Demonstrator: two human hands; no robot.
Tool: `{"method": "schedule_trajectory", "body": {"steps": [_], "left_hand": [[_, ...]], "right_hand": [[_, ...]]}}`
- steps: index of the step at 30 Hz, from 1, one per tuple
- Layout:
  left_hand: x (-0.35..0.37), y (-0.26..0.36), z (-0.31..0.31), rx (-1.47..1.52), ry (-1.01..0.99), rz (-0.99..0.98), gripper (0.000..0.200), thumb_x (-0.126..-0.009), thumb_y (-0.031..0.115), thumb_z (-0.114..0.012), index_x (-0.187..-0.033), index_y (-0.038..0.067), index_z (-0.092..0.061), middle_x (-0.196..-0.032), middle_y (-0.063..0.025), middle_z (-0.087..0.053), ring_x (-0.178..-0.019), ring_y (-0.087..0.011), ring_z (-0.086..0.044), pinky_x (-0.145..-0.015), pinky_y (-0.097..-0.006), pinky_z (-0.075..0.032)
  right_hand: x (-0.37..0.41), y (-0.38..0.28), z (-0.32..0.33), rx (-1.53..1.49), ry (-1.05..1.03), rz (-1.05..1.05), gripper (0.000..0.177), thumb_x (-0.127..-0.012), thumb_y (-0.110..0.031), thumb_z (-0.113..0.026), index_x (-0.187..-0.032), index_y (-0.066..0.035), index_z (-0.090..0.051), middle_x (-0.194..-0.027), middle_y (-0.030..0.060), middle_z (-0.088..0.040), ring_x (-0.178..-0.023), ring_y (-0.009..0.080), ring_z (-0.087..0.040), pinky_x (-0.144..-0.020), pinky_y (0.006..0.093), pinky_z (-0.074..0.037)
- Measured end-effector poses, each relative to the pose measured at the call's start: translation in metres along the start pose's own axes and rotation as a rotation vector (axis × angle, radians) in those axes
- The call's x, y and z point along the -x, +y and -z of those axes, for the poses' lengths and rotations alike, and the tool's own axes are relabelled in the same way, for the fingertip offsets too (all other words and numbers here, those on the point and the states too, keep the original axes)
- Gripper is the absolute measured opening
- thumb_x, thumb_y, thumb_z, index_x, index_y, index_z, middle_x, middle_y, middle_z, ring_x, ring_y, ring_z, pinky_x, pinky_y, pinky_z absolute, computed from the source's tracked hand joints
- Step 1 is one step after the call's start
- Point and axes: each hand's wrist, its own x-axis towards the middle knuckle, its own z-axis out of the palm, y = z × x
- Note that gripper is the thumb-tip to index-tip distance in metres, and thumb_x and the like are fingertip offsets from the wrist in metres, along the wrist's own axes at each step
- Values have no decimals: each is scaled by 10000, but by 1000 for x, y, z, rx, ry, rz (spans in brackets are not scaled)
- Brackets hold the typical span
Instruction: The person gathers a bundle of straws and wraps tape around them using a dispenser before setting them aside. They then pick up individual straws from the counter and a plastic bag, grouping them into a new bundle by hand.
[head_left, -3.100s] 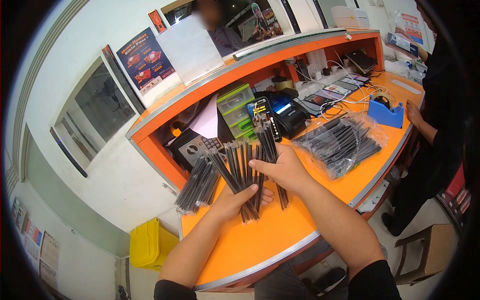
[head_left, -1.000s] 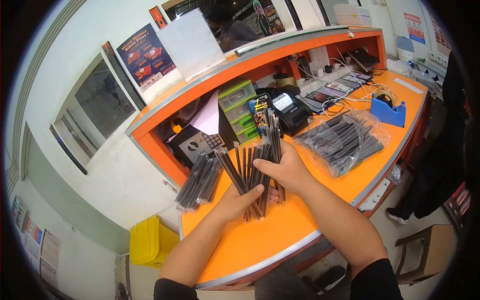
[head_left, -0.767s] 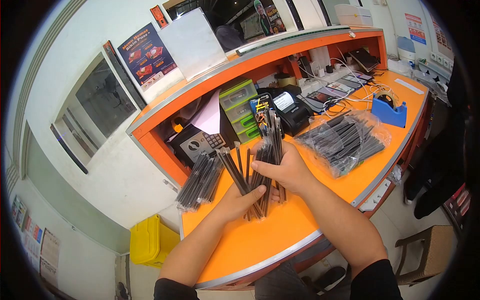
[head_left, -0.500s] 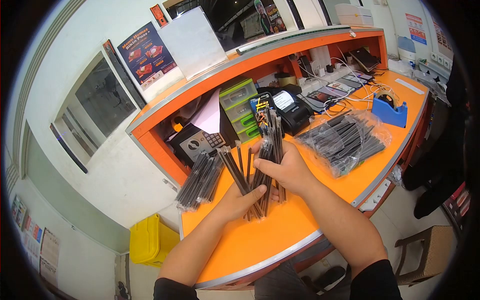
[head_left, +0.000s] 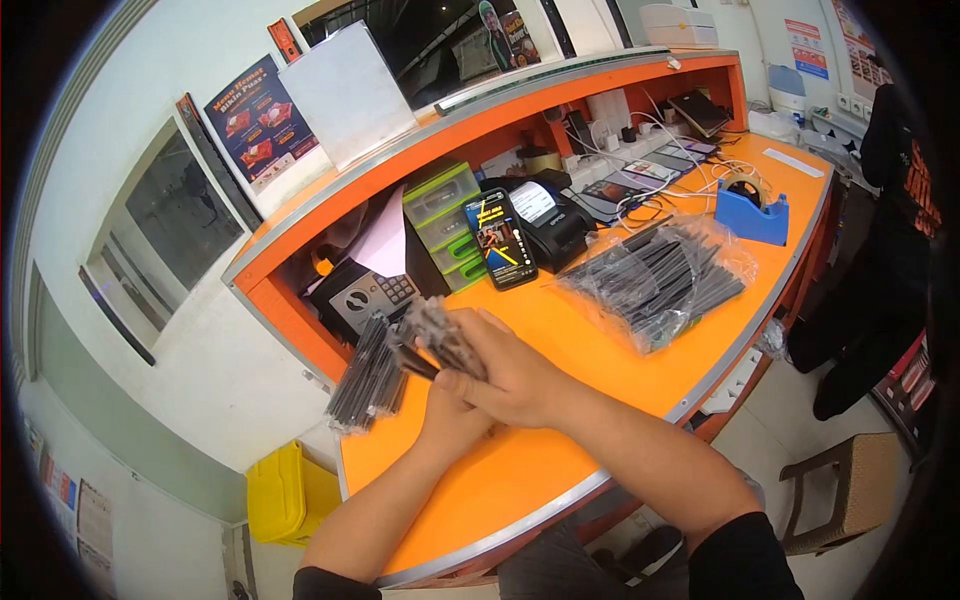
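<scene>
Both my hands are closed around one bundle of black, clear-wrapped straws (head_left: pixel 440 338), blurred at its upper ends. My right hand (head_left: pixel 512 375) wraps it from the right side. Below and partly behind, my left hand (head_left: pixel 452 418) grips the lower part, its fingers mostly hidden. Just left of the bundle, a pile of wrapped black straws (head_left: pixel 362 388) lies on the orange counter (head_left: pixel 520 450). Further right rests a clear plastic bag (head_left: pixel 655 280) full of black straws.
A phone (head_left: pixel 500 240) leans before a receipt printer (head_left: pixel 548 225). Nearby are green drawers (head_left: pixel 443 212), a safe (head_left: pixel 362 298), cables and a blue tape dispenser (head_left: pixel 752 222). A yellow bin (head_left: pixel 285 495) and a stool (head_left: pixel 850 490) flank the counter; a person (head_left: pixel 895 200) stands at right.
Both hands have moved left, toward the pile, and come together. The straws that were fanned out between them are now gathered into one bundle. More of the person at right shows.
</scene>
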Motion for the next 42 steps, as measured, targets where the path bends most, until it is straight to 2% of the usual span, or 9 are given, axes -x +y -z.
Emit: {"method": "schedule_trajectory", "body": {"steps": [3, 11, 20, 25, 28, 31, 33, 37, 42], "left_hand": [[0, -17, 3, 54, 29, 204, 240, -850, 40, -686, -1063, -7, -586, -1041, -82, -652, -918, -160, -635, -755, -304, -529], [-10, -4, -7, -230, 242, -141, 444, -896, 98, -663, -1286, 3, -472, -1194, -115, -600, -1086, -235, -601, -903, -353, -486], [-14, 1, -19, -283, 197, -98, 469, -913, 125, -651, -1322, -1, -459, -1243, -131, -581, -1143, -255, -581, -954, -372, -464], [-9, 6, -17, -263, 189, -21, 483, -923, 141, -644, -1341, -4, -452, -1270, -140, -570, -1175, -266, -570, -982, -382, -451], [-6, 8, -18, -262, 190, 16, 491, -929, 150, -640, -1353, -5, -448, -1286, -146, -563, -1194, -273, -564, -999, -388, -444], [-4, 9, -19, -267, 190, 45, 500, -934, 159, -636, -1365, -7, -443, -1302, -151, -556, -1213, -280, -557, -1016, -394, -437], [-2, 11, -19, -282, 190, 73, 506, -938, 165, -633, -1373, -8, -441, -1313, -155, -552, -1226, -285, -553, -1027, -398, -432], [-3, 16, -21, -339, 166, -61, 429, -910, 170, -653, -1275, -10, -515, -1212, -154, -618, -1103, -285, -622, -927, -377, -478], [2, -9, -13, -286, 126, -38, 354, -878, 157, -677, -1164, -30, -585, -1122, -151, -659, -1010, -241, -648, -864, -355, -501]], "right_hand": [[0, 3, -3, 151, -66, -25, 636, -973, -449, -615, -1363, 10, -413, -1268, 224, -552, -1227, 352, -522, -1032, 458, -405], [-2, -4, 3, -128, 133, 79, 951, -890, -351, -755, -1548, -16, -156, -1476, 282, -379, -1379, 352, -429, -1130, 452, -369], [-2, -12, -7, 38, 281, 396, 1347, -659, -143, -938, -1584, -156, 41, -1538, 306, -316, -1224, 327, -589, -1020, 429, -492], [7, -7, -10, -48, 103, 302, 1498, -555, -398, -975, -1579, -105, 80, -1522, 293, -362, -1317, 391, -508, -1135, 445, -378], [8, -10, -8, -146, 79, 305, 1522, -528, -387, -975, -1571, -67, 87, -1558, 287, -289, -1331, 481, -456, -1105, 482, -402], [6, -12, -11, -106, 155, 262, 1245, -711, -198, -880, -1572, -60, 8, -1543, 296, -300, -1292, 462, -504, -1065, 469, -443], [4, -16, -15, -183, 308, 210, 957, -817, -15, -722, -1561, -64, -121, -1363, 204, -474, -1161, 274, -564, -996, 387, -455], [2, -13, -5, -323, 387, 68, 811, -840, 9, -615, -1527, -36, -187, -1359, 176, -436, -1174, 224, -523, -1026, 368, -419], [0, 3, -9, -137, 491, 114, 971, -797, -15, -715, -1564, -59, -121, -1400, 197, -416, -1242, 276, -512, -1076, 403, -411]]}}
